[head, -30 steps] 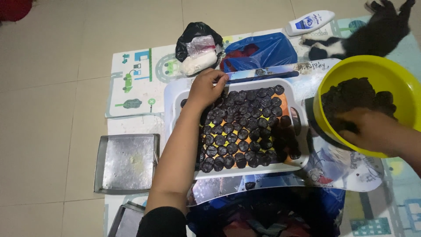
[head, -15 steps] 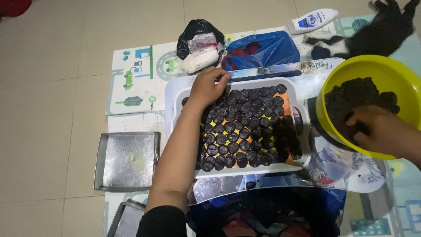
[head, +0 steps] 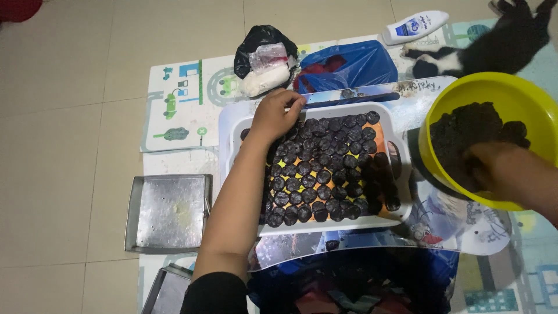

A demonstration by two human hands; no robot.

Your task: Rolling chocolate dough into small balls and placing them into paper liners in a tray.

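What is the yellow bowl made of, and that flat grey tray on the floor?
The yellow bowl looks like plastic: bright even colour, smooth and a bit glossy. The grey tray looks like metal, likely aluminium or steel: dull silvery sheen, thin folded rim, scuffed.

Glossy yellow plastic bowl [head: 511,93], smooth white plastic tray [head: 232,125], dull scuffed metal pan [head: 168,212], crinkled blue plastic bag [head: 349,64]

A tray [head: 229,125] sits in the middle of the mat [head: 174,104], with rows of discs [head: 325,174] in it. The left hand [head: 276,116] rests on the tray's far left corner. Right of the tray is a bowl [head: 523,93] holding a heap [head: 465,128], the right hand [head: 494,168] in it. Behind the tray lie two bags [head: 349,64], a bottle [head: 415,26] and a cat [head: 500,43]. A pan [head: 168,212] lies left of the tray.
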